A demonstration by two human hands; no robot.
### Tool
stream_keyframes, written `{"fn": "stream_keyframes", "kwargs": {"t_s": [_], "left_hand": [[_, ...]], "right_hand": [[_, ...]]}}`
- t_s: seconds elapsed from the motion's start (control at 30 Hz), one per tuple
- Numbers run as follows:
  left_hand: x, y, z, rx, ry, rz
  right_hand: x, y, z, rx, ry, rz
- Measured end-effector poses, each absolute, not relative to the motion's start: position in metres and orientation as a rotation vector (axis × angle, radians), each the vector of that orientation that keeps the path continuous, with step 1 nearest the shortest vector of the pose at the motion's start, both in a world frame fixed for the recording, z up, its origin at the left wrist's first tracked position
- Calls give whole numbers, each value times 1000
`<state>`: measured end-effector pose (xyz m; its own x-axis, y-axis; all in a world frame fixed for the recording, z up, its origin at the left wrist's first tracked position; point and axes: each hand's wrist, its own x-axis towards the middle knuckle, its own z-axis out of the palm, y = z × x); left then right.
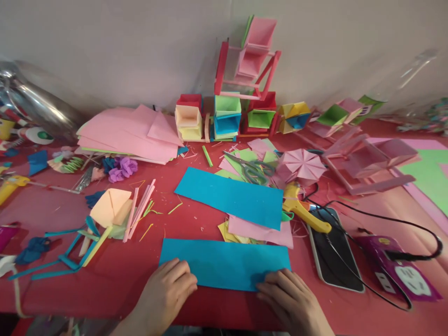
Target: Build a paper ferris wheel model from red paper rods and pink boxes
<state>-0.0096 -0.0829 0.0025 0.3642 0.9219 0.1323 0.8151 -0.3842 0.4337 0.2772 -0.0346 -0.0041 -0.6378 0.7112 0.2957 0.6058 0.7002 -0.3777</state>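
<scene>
A blue paper strip (226, 262) lies lengthwise before me, close to the table's front edge. My left hand (167, 285) is closed on its lower left corner, fingers curled over the edge. On the lower right corner, my right hand (291, 295) grips the same strip, its thumb hidden. Just beyond lies a second blue paper strip (229, 196), slanting down to the right. Pink paper scraps (261, 229) and yellow scraps stick out from under it. Green-handled scissors (254, 170) rest on paper scraps behind that strip.
At right are a yellow glue gun (308, 212), a phone (338, 261), a black cable and a purple extension box (395, 266). Folded paper boxes (226, 116) line the wall. Pink sheets (129, 133) are stacked back left; blue paper sticks (72, 256) lie left.
</scene>
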Motion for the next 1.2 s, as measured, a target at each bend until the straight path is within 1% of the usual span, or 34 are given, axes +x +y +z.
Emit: {"fn": "stream_keyframes", "kwargs": {"t_s": [0.1, 0.2, 0.4, 0.5, 0.6, 0.67, 0.73, 0.77, 0.83, 1.1, 1.2], "left_hand": [[-13, -87, 3, 2241, 1562, 454], [-15, -87, 6, 2111, 1624, 390], [-16, -85, 8, 2163, 1747, 226], [-11, -87, 8, 2249, 1882, 153], [3, -91, 10, 2361, 2052, 188], [18, -92, 10, 2545, 1932, 231], [35, -92, 8, 2745, 1563, 219], [43, -92, 6, 2787, 1398, 192], [54, -91, 0, 2780, 1251, 145], [56, -96, -17, 2788, 1294, 153], [57, -98, -18, 2815, 1320, 175]], "right_hand": [[280, -35, -1, -1171, -2436, 475], [283, -36, -2, -1343, -2366, 513], [286, -44, -12, -1595, -2228, 233], [281, -47, -12, -1642, -2221, 193], [277, -49, -11, -1670, -2231, 176], [276, -50, -10, -1679, -2235, 163], [275, -51, -10, -1680, -2235, 148], [276, -51, -10, -1683, -2232, 139], [277, -53, -10, -1707, -2213, 115], [294, -55, -15, -1790, -2131, 96], [296, -55, -14, -1810, -2121, 19]]}}
